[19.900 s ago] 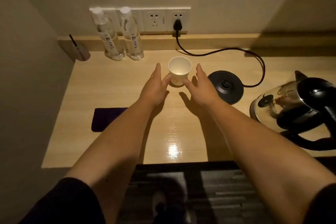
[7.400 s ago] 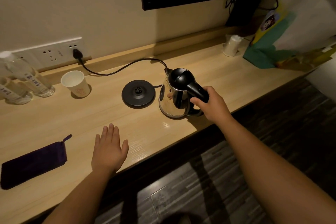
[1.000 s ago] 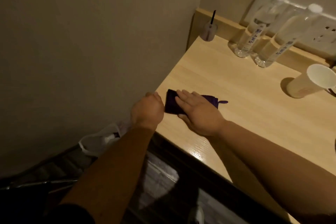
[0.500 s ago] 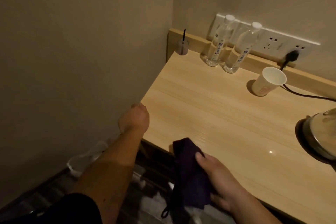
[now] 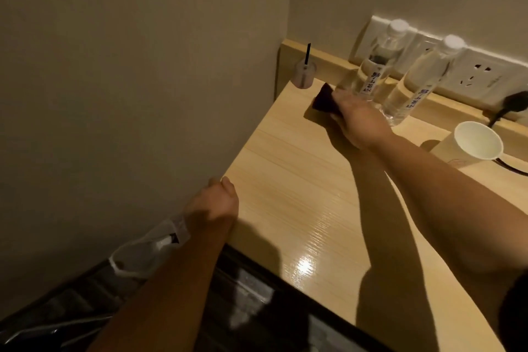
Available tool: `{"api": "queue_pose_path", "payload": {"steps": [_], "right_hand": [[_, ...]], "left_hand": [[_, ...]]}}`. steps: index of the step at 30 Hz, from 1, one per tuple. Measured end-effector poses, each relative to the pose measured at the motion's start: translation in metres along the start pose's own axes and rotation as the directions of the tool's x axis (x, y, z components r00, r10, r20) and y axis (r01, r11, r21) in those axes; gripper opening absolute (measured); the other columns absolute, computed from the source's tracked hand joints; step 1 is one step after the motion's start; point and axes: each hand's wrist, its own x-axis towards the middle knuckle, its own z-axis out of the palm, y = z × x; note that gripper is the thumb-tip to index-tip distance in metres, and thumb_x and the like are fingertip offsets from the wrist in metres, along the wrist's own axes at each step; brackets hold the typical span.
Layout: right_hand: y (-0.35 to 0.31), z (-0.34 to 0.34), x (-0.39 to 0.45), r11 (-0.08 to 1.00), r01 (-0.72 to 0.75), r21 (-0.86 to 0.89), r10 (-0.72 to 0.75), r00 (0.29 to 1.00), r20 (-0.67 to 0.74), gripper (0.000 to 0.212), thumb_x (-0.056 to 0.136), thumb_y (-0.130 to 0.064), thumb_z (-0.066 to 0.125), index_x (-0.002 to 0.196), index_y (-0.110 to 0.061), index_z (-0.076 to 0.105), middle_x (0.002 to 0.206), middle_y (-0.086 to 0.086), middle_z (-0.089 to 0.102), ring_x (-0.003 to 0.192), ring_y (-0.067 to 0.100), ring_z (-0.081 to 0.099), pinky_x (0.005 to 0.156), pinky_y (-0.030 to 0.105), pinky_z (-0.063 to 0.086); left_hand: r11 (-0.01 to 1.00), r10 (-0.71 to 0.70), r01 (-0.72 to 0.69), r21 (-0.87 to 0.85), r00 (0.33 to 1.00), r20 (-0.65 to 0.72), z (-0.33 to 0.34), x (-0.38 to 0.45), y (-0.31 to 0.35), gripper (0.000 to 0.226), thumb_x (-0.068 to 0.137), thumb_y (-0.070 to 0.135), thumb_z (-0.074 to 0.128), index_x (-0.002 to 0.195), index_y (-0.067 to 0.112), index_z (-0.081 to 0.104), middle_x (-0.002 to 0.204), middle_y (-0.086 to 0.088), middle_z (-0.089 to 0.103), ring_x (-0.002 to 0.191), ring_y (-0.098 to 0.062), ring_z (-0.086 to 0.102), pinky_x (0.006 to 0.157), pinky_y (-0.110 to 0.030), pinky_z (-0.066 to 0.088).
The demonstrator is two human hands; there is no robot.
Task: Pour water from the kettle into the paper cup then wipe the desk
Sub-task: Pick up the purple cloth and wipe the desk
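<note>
My right hand [image 5: 361, 120] presses a dark purple cloth [image 5: 324, 100] flat on the light wooden desk [image 5: 300, 194], far back near the left corner, just in front of two water bottles. My left hand [image 5: 213, 206] rests curled in a loose fist on the desk's front left corner, holding nothing. The white paper cup [image 5: 475, 144] stands at the right, beside my right forearm. The kettle is out of view.
Two clear water bottles [image 5: 371, 71] [image 5: 417, 86] stand against the back ledge below a white socket strip [image 5: 474, 74] with a black plug [image 5: 514, 101]. A small clear holder with a black stick [image 5: 305, 74] sits in the corner. The wall runs along the desk's left side.
My right hand has carried the purple cloth from the desk's front edge up to the far back by the bottles and pressed it down. My left hand stays on the corner.
</note>
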Motion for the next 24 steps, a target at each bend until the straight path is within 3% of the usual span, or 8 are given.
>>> {"api": "queue_pose_path", "payload": {"steps": [2, 6, 14, 17, 19, 21, 23, 24], "right_hand": [[0.005, 0.026, 0.002, 0.984, 0.124, -0.125, -0.107, 0.985, 0.132, 0.05, 0.094, -0.022, 0.052, 0.141, -0.008, 0.039, 0.142, 0.019, 0.045, 0.129, 0.038, 0.041, 0.106, 0.045, 0.034], [0.002, 0.039, -0.018, 0.99, 0.104, -0.094, -0.089, 0.984, 0.157, 0.055, 0.098, -0.031, 0.043, 0.146, -0.007, 0.032, 0.153, 0.016, 0.03, 0.141, 0.034, 0.027, 0.115, 0.043, 0.02], [-0.046, 0.038, -0.2, 0.98, 0.186, 0.069, -0.197, 0.96, 0.197, 0.055, 0.095, -0.041, 0.036, 0.142, -0.013, 0.043, 0.15, 0.007, 0.038, 0.139, 0.023, 0.033, 0.114, 0.039, 0.02], [-0.07, 0.04, -0.277, 0.982, 0.178, 0.064, -0.187, 0.967, 0.172, 0.051, 0.092, -0.037, 0.046, 0.14, -0.018, 0.046, 0.148, 0.003, 0.041, 0.137, 0.019, 0.036, 0.114, 0.042, 0.023], [-0.089, 0.042, -0.32, 0.988, 0.134, 0.076, -0.146, 0.973, 0.181, 0.051, 0.087, -0.031, 0.056, 0.137, -0.019, 0.05, 0.146, 0.002, 0.045, 0.135, 0.018, 0.039, 0.112, 0.045, 0.027], [-0.105, 0.043, -0.351, 0.989, 0.048, 0.141, -0.073, 0.981, 0.18, 0.05, 0.088, -0.034, 0.055, 0.136, -0.022, 0.051, 0.145, -0.003, 0.045, 0.136, 0.012, 0.037, 0.112, 0.04, 0.029], [-0.118, 0.033, -0.367, 0.931, -0.128, 0.343, 0.085, 0.987, 0.138, 0.047, 0.093, -0.046, 0.045, 0.136, -0.029, 0.049, 0.144, -0.012, 0.044, 0.136, -0.001, 0.032, 0.113, 0.03, 0.027], [-0.124, 0.023, -0.368, 0.823, -0.251, 0.509, 0.206, 0.968, 0.144, 0.045, 0.094, -0.049, 0.042, 0.135, -0.033, 0.05, 0.141, -0.015, 0.047, 0.133, -0.005, 0.034, 0.111, 0.027, 0.029]], "left_hand": [[1.0, -0.016, 0.015, 0.021, 1.0, 0.021, 0.0, 0.001, 0.001, 0.056, 0.101, 0.045, 0.012, 0.11, 0.011, 0.055, 0.09, -0.012, 0.064, 0.079, -0.028, 0.06, 0.07, -0.037, 0.047], [0.999, 0.003, -0.002, 0.043, 1.0, -0.022, -0.001, -0.001, 0.002, 0.058, 0.101, 0.045, 0.011, 0.11, 0.01, 0.055, 0.094, -0.015, 0.065, 0.084, -0.033, 0.062, 0.074, -0.04, 0.049], [0.996, 0.032, -0.038, -0.082, 0.996, -0.078, -0.001, -0.003, 0.002, 0.059, 0.101, 0.043, 0.015, 0.107, 0.004, 0.06, 0.1, -0.023, 0.066, 0.09, -0.041, 0.062, 0.077, -0.044, 0.045], [0.983, 0.026, -0.035, -0.18, 0.998, -0.053, 0.0, -0.003, 0.002, 0.065, 0.099, 0.044, 0.014, 0.104, 0.001, 0.062, 0.101, -0.025, 0.066, 0.092, -0.042, 0.061, 0.084, -0.048, 0.048], [0.974, 0.03, -0.038, -0.225, 0.999, -0.04, 0.0, -0.005, 0.003, 0.064, 0.1, 0.043, 0.015, 0.105, -0.001, 0.063, 0.105, -0.027, 0.065, 0.095, -0.043, 0.061, 0.088, -0.05, 0.048], [0.973, 0.038, -0.044, -0.225, 0.999, -0.033, -0.003, -0.005, 0.003, 0.06, 0.102, 0.039, 0.018, 0.105, -0.002, 0.062, 0.105, -0.028, 0.064, 0.095, -0.043, 0.061, 0.088, -0.051, 0.048], [0.97, 0.052, -0.054, -0.239, 0.999, -0.014, -0.005, -0.006, 0.005, 0.059, 0.102, 0.037, 0.018, 0.106, -0.003, 0.061, 0.105, -0.029, 0.064, 0.096, -0.044, 0.061, 0.087, -0.05, 0.049], [0.968, 0.055, -0.056, -0.246, 0.998, -0.011, -0.003, -0.006, 0.004, 0.062, 0.101, 0.038, 0.017, 0.107, -0.004, 0.061, 0.107, -0.029, 0.064, 0.097, -0.045, 0.06, 0.088, -0.05, 0.049]]}}
